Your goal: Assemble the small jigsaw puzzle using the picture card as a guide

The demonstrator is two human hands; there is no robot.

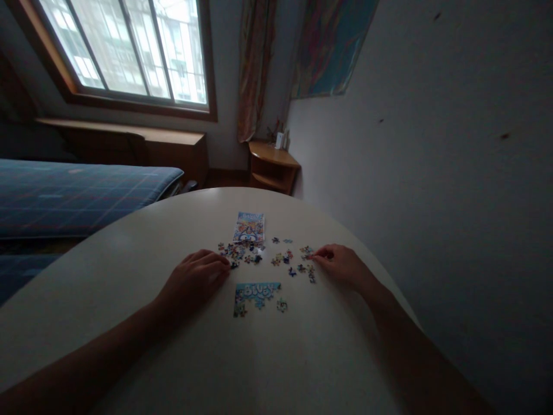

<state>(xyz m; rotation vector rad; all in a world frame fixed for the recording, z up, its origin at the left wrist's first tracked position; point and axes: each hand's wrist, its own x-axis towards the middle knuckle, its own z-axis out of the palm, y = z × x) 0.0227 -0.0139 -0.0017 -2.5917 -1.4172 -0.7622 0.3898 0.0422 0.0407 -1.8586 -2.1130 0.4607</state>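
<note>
My left hand (pixel 196 279) rests on the table, back up, with loosely bent fingers. Its fingertips are beside a dark puzzle piece (pixel 234 265) at the left edge of a heap of loose pieces (pixel 237 251). On the right, thumb and forefinger of my right hand (pixel 341 264) pinch together at a small puzzle piece (pixel 310 256), partly hidden by the fingertips. Between my hands and nearer to me lies a partly joined puzzle (pixel 259 290) with a blue top edge and white lettering. A separate piece (pixel 282 305) lies at its lower right.
A colourful picture sheet (pixel 249 226) lies behind the heap. More loose pieces (pixel 283 257) are spread toward my right hand. The round white table (pixel 276 369) stands by a wall (pixel 432 173). Beyond it are a mattress (pixel 86 196) and a corner shelf (pixel 274 154).
</note>
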